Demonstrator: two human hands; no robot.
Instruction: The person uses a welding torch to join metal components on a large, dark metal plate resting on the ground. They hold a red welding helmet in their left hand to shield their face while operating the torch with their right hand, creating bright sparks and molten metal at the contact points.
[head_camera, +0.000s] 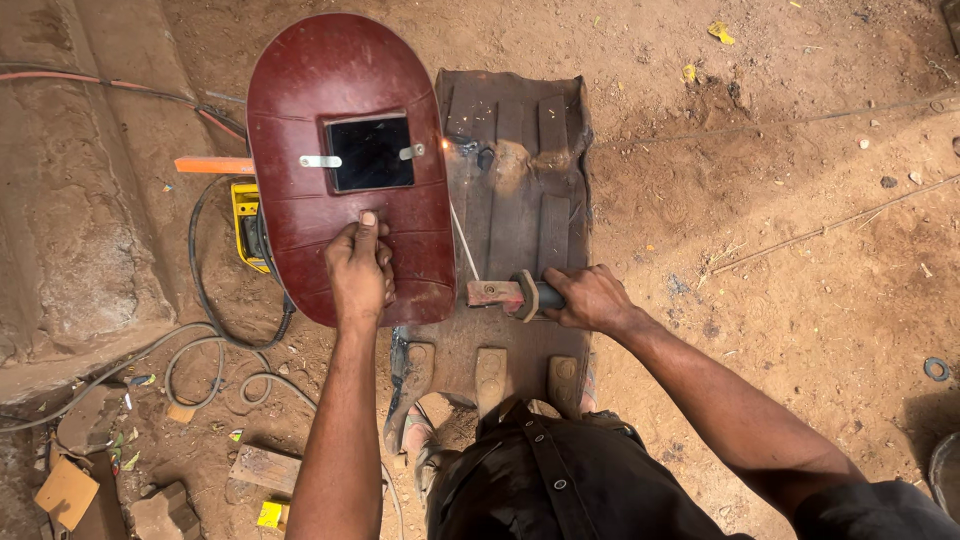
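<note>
My left hand (360, 265) grips the red mask (345, 150). My right hand (590, 298) squeezes the holder (515, 296); its rod (460, 238) slants up-left toward the spark (445, 145) beside the mask.

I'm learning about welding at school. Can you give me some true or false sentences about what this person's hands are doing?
1. The left hand holds a dark red welding shield. True.
2. The right hand holds a hammer. False: it grips an electrode holder with a thin rod.
3. A small spark glows at the rod's tip on the metal piece. True.
4. The metal piece lies on a wooden table. False: it lies on the dirt ground.
5. Cables lie on the ground at the left. True.
</note>
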